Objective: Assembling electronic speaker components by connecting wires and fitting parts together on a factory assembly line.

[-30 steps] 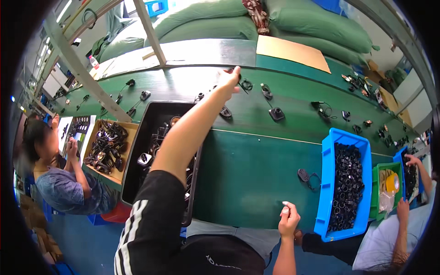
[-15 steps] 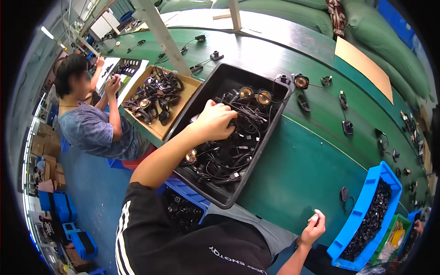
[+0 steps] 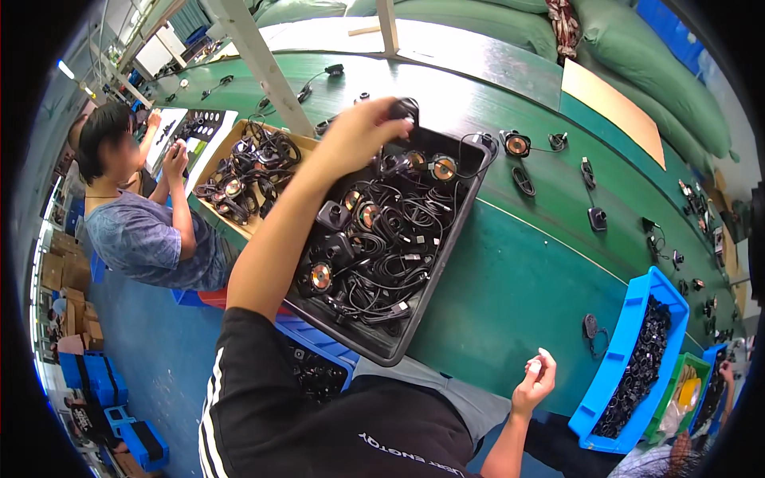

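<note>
My left hand (image 3: 362, 137) is raised over the far edge of a black plastic bin (image 3: 434, 307). Its fingers are closed on a small black corded device (image 3: 406, 109), partly hidden by the fingers. Inside the bin lie several black devices with coiled cables, and some show a round copper-coloured disc (image 3: 321, 276). My left forearm crosses the bin's left side and covers part of it. My right hand (image 3: 534, 384) is held low, near the table's front edge, apart from the bin. Its fingers curl toward the thumb, with pale fingertips; what they hold, if anything, cannot be made out.
A cardboard tray (image 3: 205, 177) of similar devices stands left of the bin, beside a seated person (image 3: 147, 227). Corded devices (image 3: 598, 217) lie spread along the green belt (image 3: 470, 103). A blue crate (image 3: 586, 422) of small black parts stands right. A post (image 3: 263, 68) rises behind the tray.
My left hand has lifted from inside the bin to its far edge with the black device, uncovering more devices below. My right hand keeps its pose. The whole view has shifted slightly.
</note>
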The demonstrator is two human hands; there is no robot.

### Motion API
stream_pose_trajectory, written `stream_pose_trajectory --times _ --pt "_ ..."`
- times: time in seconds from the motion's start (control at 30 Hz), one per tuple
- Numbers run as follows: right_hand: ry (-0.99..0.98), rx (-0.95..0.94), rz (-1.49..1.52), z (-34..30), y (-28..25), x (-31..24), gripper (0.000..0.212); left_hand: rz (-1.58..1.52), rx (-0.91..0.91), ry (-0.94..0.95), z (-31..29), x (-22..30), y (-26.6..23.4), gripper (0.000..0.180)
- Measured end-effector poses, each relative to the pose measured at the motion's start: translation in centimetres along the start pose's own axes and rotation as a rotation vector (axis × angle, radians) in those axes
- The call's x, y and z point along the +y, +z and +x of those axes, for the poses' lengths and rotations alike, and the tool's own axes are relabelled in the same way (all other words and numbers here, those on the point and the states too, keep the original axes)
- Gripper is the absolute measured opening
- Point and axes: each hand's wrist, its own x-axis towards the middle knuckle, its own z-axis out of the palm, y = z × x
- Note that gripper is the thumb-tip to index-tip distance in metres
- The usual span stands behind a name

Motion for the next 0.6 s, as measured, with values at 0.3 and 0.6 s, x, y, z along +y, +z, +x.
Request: stream_pose_trajectory --times 0.3,0.6 --pt "0.112 -0.398 1.290 4.2 6.1 -11.7 0.069 -1.248 -0.029 0.106 -9.3 10.5 2.4 0.028" --pt "-0.028 -0.142 0.691 2.5 -1.7 -8.0 0.052 -0.578 0.171 0.067 -20.1 9.2 16.3 0.068"
